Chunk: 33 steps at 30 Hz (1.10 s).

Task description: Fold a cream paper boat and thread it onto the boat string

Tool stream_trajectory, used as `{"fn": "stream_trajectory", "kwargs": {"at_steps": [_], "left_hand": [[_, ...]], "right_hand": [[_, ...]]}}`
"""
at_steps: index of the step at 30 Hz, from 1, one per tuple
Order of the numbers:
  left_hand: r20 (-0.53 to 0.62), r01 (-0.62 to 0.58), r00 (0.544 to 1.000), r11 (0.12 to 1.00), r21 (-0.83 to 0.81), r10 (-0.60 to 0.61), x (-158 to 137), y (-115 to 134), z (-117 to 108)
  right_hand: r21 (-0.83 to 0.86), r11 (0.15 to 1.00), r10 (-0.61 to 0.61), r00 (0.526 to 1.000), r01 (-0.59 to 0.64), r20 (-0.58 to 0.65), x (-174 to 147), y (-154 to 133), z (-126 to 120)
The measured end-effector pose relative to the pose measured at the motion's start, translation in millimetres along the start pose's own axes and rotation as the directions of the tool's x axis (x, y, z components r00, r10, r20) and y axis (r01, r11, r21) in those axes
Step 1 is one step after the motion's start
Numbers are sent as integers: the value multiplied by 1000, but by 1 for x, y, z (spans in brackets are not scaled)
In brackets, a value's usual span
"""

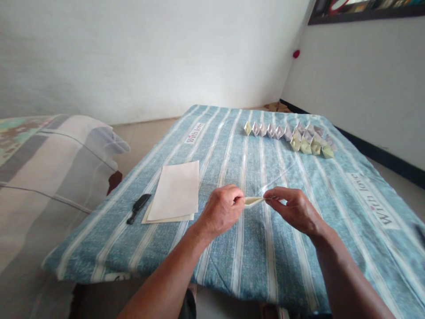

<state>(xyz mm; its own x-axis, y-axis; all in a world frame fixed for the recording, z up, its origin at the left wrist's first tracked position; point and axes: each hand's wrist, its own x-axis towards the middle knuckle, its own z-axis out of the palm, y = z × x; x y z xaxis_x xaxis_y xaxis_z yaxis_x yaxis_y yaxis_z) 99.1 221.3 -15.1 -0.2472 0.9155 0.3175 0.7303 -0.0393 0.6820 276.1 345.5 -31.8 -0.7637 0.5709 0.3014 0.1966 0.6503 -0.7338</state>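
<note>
A small folded piece of pale yellow paper is stretched between my two hands, just above the striped cloth. My left hand pinches its left end between thumb and fingers. At the right end, my right hand has the paper between thumb and fingertips. A narrow opening shows along the folded paper's middle; its ends are covered by my fingers. Left of my left hand lies a stack of flat paper sheets, white on top with a yellowish one beneath.
A blue striped cloth covers the table. Beside the sheets lies a black-handled tool, perhaps a cutter. Several folded paper boats, yellow, green and pale purple, stand at the back right. A checked fabric-covered surface is on the left.
</note>
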Motion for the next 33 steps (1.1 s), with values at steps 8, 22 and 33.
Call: {"fn": "stream_trajectory", "kwargs": {"at_steps": [8,22,33], "left_hand": [[44,165,986,967,-197,-159,1,2,-19],[155,294,952,931,-215,-265,-4,-21,-30],[127,339,941,861,-380,-314,-4,-23,-21]], "right_hand": [[38,998,53,999,-52,-13,0,0,-5],[312,930,206,978,-192,-12,0,2,-6],[610,703,406,910,-366,79,5,-5,-4]]}}
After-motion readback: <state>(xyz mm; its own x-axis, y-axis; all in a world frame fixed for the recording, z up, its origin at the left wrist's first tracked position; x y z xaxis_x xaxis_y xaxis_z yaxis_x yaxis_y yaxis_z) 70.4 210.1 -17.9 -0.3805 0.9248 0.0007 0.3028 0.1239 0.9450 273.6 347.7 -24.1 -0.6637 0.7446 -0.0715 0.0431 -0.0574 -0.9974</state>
